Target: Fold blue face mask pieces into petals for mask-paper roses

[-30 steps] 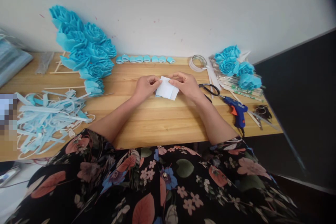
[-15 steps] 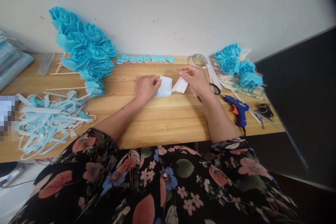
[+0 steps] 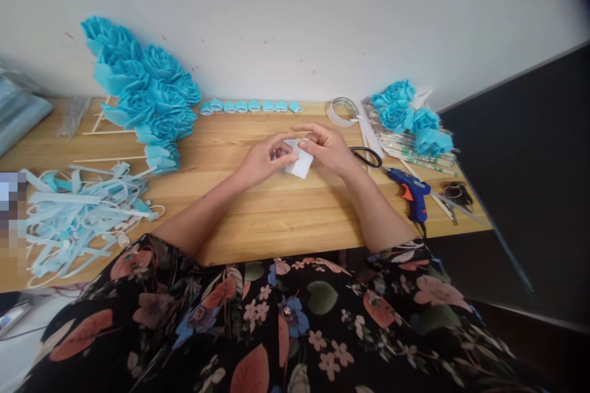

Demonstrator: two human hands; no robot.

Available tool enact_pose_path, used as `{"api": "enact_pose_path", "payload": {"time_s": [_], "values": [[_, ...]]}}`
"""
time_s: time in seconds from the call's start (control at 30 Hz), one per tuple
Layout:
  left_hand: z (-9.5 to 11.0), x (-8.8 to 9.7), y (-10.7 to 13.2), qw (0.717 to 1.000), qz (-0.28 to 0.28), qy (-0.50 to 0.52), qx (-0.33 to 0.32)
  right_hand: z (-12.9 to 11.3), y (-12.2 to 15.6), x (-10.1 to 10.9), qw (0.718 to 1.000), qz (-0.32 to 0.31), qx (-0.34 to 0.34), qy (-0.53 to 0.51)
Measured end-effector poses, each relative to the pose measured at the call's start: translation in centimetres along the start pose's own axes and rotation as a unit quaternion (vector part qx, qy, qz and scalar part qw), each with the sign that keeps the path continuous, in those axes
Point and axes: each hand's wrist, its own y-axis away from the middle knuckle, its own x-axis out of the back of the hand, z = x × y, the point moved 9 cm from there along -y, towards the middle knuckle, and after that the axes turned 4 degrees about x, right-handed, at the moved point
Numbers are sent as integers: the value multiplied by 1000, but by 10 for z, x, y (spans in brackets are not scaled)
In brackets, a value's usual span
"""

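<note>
Both my hands meet over the middle of the wooden table [image 3: 276,209], pinching a small white and pale blue piece of mask fabric [image 3: 300,163]. My left hand [image 3: 263,159] grips its left edge with fingers curled. On the other side, my right hand [image 3: 326,146] has its thumb and fingertips pressed onto the top of the piece. The fabric is partly hidden by my fingers.
A pile of blue fabric roses [image 3: 142,92] lies at the back left, a row of small blue rolled petals [image 3: 249,106] by the wall. Cut mask strips [image 3: 78,209] lie at left. Scissors [image 3: 366,156], a blue glue gun [image 3: 412,191], a tape roll [image 3: 342,112] and more roses [image 3: 412,118] sit at right.
Half a second ago my right hand had pulled a white piece away to the right. Now both hands have come back together on the fabric.
</note>
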Motion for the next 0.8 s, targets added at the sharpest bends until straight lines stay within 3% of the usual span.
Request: {"api": "enact_pose_path", "payload": {"time_s": [0.17, 0.37, 0.53, 0.67, 0.8], "values": [[-9, -2, 0, 987, -13, 153, 36, 0, -2, 0, 1000, 7, 5, -13], [-6, 16, -1, 994, 43, 98, -11, -5, -2, -1, 999, 14, 15, -27], [-2, 9, 0, 997, 18, 52, -50, -10, 2, -10, 1000, -6, 22, 5], [-4, 8, 0, 997, 17, 62, -47, -11, 2, -10, 999, -3, 31, 6], [-15, 12, -1, 989, 29, 142, -11, -3, -2, -6, 999, 15, 21, -38]]}}
